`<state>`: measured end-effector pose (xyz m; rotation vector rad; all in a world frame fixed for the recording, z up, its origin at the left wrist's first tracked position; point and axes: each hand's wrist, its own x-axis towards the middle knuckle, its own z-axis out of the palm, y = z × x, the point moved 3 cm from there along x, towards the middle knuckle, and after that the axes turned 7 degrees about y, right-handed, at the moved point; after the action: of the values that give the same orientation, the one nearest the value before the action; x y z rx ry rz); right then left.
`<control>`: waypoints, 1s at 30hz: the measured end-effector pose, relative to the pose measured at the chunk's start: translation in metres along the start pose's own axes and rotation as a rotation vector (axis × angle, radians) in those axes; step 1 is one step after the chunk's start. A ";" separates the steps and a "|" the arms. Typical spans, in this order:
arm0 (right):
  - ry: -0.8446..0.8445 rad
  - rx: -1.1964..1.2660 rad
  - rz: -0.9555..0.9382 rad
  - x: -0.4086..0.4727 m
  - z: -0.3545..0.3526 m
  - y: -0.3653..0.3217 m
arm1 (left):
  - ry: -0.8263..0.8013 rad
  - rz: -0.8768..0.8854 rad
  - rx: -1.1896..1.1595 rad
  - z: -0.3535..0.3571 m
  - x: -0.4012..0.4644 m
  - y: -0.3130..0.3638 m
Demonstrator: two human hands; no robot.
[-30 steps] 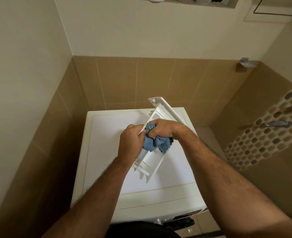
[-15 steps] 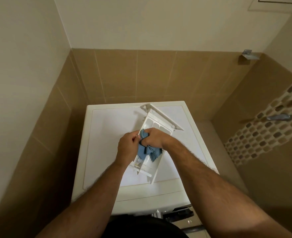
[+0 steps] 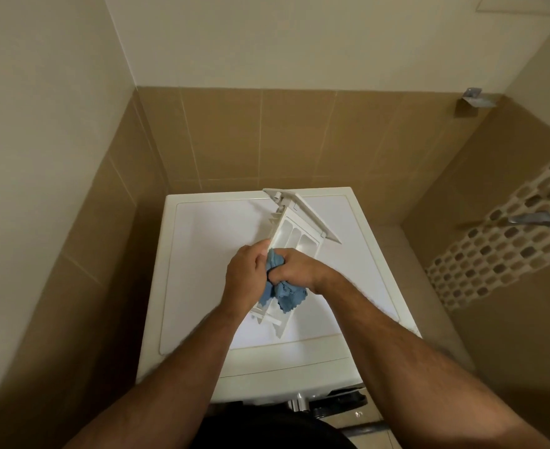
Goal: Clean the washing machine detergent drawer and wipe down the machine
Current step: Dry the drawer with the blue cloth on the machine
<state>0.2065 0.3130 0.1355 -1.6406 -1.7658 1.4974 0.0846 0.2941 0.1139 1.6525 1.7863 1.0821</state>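
Note:
The white detergent drawer (image 3: pixel 294 236) lies over the white top of the washing machine (image 3: pixel 202 254), its front panel pointing away from me and its three compartments showing. My left hand (image 3: pixel 244 273) grips the drawer's left side wall. My right hand (image 3: pixel 291 265) is closed on a crumpled blue cloth (image 3: pixel 286 294) and presses it into the drawer's near half. The cloth hides the compartments there.
The machine stands in a corner between a cream and brown tiled left wall (image 3: pixel 73 222) and back wall (image 3: pixel 299 137). To the right lies a mosaic tile strip (image 3: pixel 494 254) with a metal tap handle (image 3: pixel 533 218). A metal bracket (image 3: pixel 476 100) sits on the back wall.
The drawer has been lowered from a steep tilt to lie flatter over the machine top. My right hand with the cloth has slid toward the drawer's near end. The view has dipped slightly.

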 end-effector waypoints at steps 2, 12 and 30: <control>0.034 -0.019 -0.030 -0.001 0.006 0.003 | 0.053 -0.024 -0.017 -0.001 0.001 0.006; 0.073 -0.212 -0.109 -0.006 0.031 0.011 | -0.111 -0.095 0.181 0.000 0.027 0.001; 0.211 -0.529 -0.115 -0.023 -0.006 -0.030 | -0.157 0.050 -0.071 -0.018 0.046 0.016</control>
<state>0.2020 0.3021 0.1722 -1.8034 -2.2067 0.8070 0.0731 0.3346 0.1448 1.6981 1.5979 0.9960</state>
